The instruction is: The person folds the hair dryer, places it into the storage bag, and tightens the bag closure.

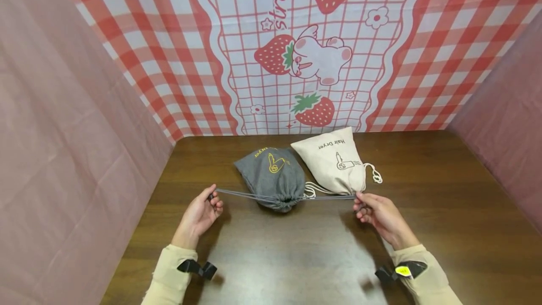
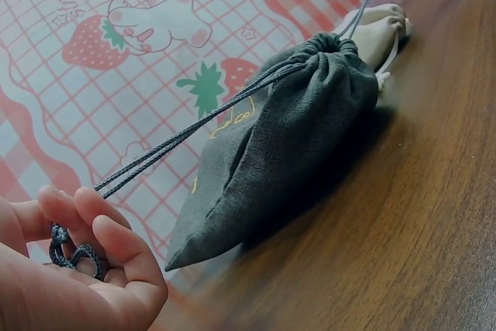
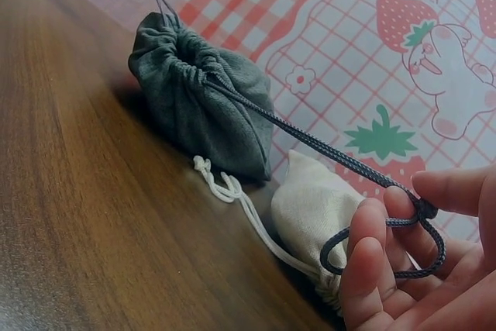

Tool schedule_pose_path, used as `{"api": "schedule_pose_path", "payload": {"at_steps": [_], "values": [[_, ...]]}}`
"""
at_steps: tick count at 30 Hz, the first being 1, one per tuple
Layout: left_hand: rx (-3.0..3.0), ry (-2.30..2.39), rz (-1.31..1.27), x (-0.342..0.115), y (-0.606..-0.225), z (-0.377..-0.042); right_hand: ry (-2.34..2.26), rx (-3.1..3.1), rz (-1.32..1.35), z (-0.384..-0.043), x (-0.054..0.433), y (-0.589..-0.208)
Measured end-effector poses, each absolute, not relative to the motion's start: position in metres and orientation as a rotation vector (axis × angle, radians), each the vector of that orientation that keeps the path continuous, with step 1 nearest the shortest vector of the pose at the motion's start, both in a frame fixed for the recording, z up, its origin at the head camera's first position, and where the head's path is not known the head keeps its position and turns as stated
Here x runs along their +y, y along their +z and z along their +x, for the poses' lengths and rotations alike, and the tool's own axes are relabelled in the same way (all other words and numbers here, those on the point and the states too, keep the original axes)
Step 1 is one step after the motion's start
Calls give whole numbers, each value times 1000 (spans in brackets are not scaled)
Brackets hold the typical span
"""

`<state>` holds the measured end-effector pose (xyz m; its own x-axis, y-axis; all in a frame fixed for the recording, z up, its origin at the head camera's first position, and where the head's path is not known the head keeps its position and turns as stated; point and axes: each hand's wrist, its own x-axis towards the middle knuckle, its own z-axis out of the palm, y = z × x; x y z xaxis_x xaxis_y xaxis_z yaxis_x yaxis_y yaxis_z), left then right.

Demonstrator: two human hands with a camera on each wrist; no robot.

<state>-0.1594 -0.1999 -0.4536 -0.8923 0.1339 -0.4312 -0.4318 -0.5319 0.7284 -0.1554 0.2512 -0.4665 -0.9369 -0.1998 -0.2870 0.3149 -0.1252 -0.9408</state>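
A grey drawstring bag [image 1: 275,178] with a yellow hair dryer print lies on the table, its gathered mouth towards the person. My left hand [image 1: 201,211] pinches one grey drawstring [image 1: 239,194] out to the left; its knotted end loops over the fingers [image 2: 124,246] in the left wrist view. On the other side my right hand [image 1: 383,215] pinches the opposite grey drawstring [image 3: 310,139], with the knot and a loop hanging at the fingertips. Both cords run straight and taut from the mouth, which is drawn nearly together, a small dark gap [image 3: 186,58] showing.
Just right of the grey bag lies a cream drawstring bag [image 1: 330,159] printed "Hair Dryer", its white cords [image 1: 374,173] loose on the wooden table [image 1: 288,258]. A checked strawberry cloth [image 1: 169,51] hangs behind, with pink cloth walls [image 1: 76,154] at the sides.
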Motion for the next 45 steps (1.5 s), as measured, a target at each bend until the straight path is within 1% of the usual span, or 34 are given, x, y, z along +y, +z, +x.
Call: {"api": "schedule_pose_path", "payload": {"at_steps": [30,45], "values": [[1270,2452,-495,-198,-454,-154,-2141,1771,158,-145,251,-463],[1269,2443,-488,-199,-457,-156,-2139,1771,163,-147,251,-466]]}}
